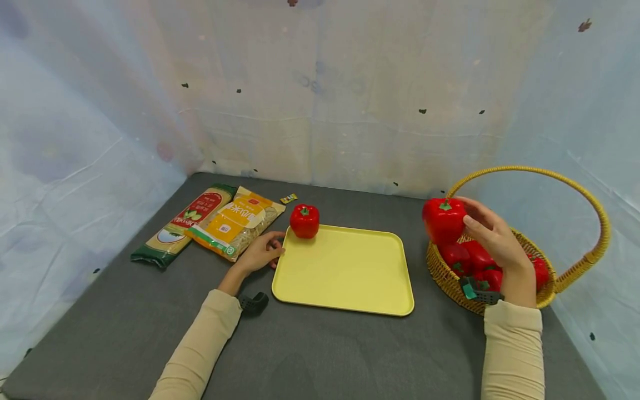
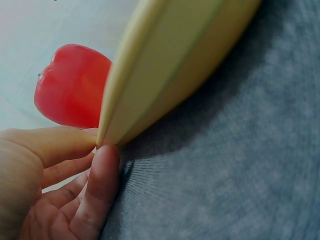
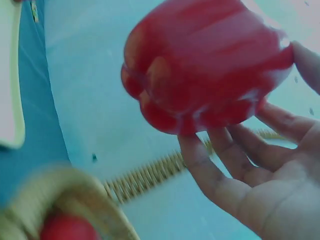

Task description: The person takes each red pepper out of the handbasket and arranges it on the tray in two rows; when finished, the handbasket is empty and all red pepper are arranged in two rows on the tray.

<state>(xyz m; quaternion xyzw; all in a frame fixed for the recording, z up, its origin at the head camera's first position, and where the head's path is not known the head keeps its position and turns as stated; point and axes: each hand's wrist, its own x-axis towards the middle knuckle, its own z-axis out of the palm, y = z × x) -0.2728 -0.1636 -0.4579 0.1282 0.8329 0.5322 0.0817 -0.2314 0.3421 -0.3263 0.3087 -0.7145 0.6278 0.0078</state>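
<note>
My right hand (image 1: 492, 233) grips a red bell pepper (image 1: 444, 220) above the left rim of a wicker basket (image 1: 440, 272). In the right wrist view, fingers and thumb curl round the held bell pepper (image 3: 210, 65). Several more red peppers (image 1: 475, 258) lie in the basket, partly behind my hand and wrist. My left hand (image 1: 261, 253) pinches the left edge of a yellow tray (image 1: 345, 272) between thumb and fingers, as the left wrist view shows at the tray's edge (image 2: 115, 120). One red pepper (image 1: 304, 221) stands upright at the tray's far left corner.
Left of the tray, a yellow-and-white food bag (image 1: 237, 222) overlaps a green-ended packet (image 1: 185, 225). A small yellow wrapper (image 1: 288, 198) lies behind them. The basket's tall arched handle (image 1: 595, 222) rises on the right. A pale curtain (image 1: 320, 94) hangs behind the grey table (image 1: 310, 350).
</note>
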